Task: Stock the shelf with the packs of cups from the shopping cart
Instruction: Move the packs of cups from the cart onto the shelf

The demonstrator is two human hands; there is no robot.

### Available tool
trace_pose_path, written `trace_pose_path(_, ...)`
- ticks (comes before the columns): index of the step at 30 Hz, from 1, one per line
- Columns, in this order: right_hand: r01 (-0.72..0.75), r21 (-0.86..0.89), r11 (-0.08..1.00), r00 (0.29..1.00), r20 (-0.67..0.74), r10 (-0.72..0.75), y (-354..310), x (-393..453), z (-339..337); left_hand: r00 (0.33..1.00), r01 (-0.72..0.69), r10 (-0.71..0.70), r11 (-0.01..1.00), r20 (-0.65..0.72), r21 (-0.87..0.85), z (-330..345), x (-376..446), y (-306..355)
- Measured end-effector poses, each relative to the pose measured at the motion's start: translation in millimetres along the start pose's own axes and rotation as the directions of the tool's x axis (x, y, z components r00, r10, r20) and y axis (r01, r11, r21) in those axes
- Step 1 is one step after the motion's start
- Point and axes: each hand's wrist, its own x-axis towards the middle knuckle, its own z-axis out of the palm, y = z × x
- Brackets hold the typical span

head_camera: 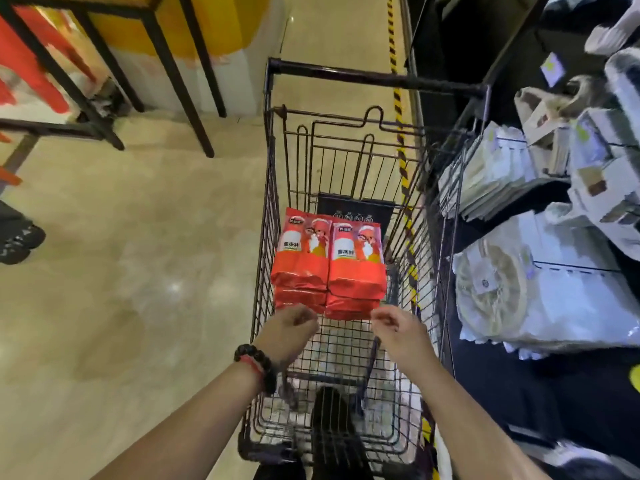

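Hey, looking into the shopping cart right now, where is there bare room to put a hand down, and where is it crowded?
Bare wire floor shows in the shopping cart between the red packs of cups and the near end, under the left hand and right hand. The middle is crowded: packs lie side by side, stacked. The shelf on the right is packed with pale goods.

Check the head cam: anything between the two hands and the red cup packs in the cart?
Nothing. In the head view the left hand and right hand hover just short of the red cup packs; only the cart wire floor shows in that gap.
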Motion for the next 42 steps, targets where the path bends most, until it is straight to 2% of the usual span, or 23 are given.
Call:
trace_pose_path(5, -0.052, -0.047, 0.998, 0.998, 0.043, 0.054, 18, 88, -1, 0.992, 0.129, -0.129, 0.992, 0.018, -0.002, 15, 70, 18)
trace_pose_path(11, -0.050, -0.209, 0.977, 0.993, 0.090, 0.070, 29, 170, 2, 0.989, 0.148, -0.148, 0.989, -0.011, -0.010, 23, 128, 27)
trace_pose_path(16, -0.066, -0.346, 0.936, 0.997, 0.023, 0.079, 39, 225, 10, 0.979, 0.180, -0.183, 0.983, -0.090, -0.044, 25, 160, 19)
trace_pose_path(18, -0.134, -0.274, 0.952, 0.991, -0.020, 0.133, 45, 241, 16, 0.977, 0.190, -0.196, 0.979, -0.088, -0.069, 26, 168, 15)
trace_pose_path(20, -0.302, -0.081, 0.950, 0.953, -0.037, 0.300, 50, 255, 24, 0.974, 0.201, -0.212, 0.973, -0.085, -0.116, 25, 175, 11)
trace_pose_path(23, -0.558, 0.164, 0.813, 0.829, 0.072, 0.555, 61, 266, 32, 0.973, 0.198, -0.213, 0.969, -0.094, -0.146, 22, 182, 3)
trace_pose_path(26, -0.660, 0.277, 0.699, 0.751, 0.220, 0.622, 70, 269, 33, 0.968, 0.212, -0.230, 0.963, -0.099, -0.165, 19, 185, -5)
trace_pose_path(30, -0.704, 0.304, 0.641, 0.710, 0.311, 0.632, 69, 271, 33, 0.963, 0.225, -0.249, 0.952, -0.101, -0.210, 15, 187, -13)
trace_pose_path(33, -0.705, 0.315, 0.635, 0.709, 0.306, 0.635, 62, 267, 28, 0.964, 0.220, -0.248, 0.947, -0.099, -0.233, 13, 187, -16)
trace_pose_path(37, -0.623, 0.364, 0.692, 0.780, 0.222, 0.585, 49, 238, 9, 0.958, 0.242, -0.273, 0.934, -0.089, -0.262, 12, 183, -13)
trace_pose_path(39, -0.575, 0.439, 0.690, 0.814, 0.226, 0.535, 44, 215, -1, 0.953, 0.276, -0.301, 0.916, -0.043, -0.292, 13, 178, -7)
trace_pose_path(42, -0.524, 0.522, 0.673, 0.850, 0.275, 0.449, 29, 177, -11, 0.947, 0.315, -0.310, 0.832, 0.089, -0.457, 16, 171, 5)
